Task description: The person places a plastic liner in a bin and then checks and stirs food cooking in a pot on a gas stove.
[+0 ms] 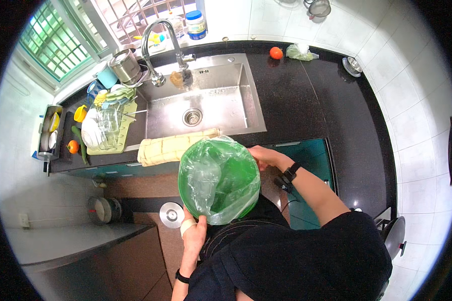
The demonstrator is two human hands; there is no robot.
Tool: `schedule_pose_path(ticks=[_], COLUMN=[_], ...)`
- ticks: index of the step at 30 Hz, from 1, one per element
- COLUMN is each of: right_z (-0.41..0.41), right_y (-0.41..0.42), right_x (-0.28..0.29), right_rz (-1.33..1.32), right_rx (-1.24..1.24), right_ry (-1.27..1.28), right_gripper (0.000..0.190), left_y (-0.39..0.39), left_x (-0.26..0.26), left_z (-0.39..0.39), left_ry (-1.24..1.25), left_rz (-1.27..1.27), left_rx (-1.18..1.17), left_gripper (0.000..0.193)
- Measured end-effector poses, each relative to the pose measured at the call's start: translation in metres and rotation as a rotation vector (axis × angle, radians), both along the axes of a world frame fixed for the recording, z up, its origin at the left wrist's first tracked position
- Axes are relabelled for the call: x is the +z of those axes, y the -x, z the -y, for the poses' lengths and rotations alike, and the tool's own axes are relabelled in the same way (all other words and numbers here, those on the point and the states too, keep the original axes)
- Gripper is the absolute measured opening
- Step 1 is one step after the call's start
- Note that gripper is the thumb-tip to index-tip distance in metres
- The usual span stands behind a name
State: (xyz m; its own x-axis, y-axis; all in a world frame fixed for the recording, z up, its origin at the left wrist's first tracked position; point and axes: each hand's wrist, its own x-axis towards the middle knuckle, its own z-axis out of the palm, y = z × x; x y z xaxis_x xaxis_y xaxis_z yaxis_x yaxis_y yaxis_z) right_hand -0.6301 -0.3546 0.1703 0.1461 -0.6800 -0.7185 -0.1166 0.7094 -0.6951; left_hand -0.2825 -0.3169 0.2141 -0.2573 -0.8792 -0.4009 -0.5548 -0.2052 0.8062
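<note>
A round green plastic bin [231, 180] is held in front of my body, below the sink's front edge. A clear plastic bag [205, 184] lines it and folds over parts of its rim. My left hand [194, 228] grips the bin's near left rim, thumb on the bag; a pale band wraps part of that hand. On the far right side, my right hand [261, 157] holds the rim and the bag's edge, with its fingertips partly hidden. A yellow checked towel [165, 148] lies along the sink's front edge, just behind the bin.
A steel sink [256, 109] with a tall faucet [157, 77] is ahead. Left of it stands a green drying rack [123, 139] with dishes. A tomato [276, 53] and a bagged vegetable [302, 52] lie at the back right. A round metal lid [171, 215] is low, beside my left hand.
</note>
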Motion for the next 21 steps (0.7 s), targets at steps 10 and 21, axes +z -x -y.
schedule_pose_path(ticks=[10,21], right_z=[0.000,-0.029], right_y=[-0.020,-0.080], right_x=[-0.048,0.007], right_rz=[0.286,0.194], right_rx=[-0.366,-0.213], right_ry=[0.001,-0.201], right_gripper=[0.022,0.028], left_y=[0.001,-0.012], left_x=[0.003,-0.003], left_z=[-0.007,-0.003], left_ry=[0.077,-0.190], left_rz=[-0.009,-0.446], left_rx=[0.058,0.620], left_gripper=[0.059,0.045])
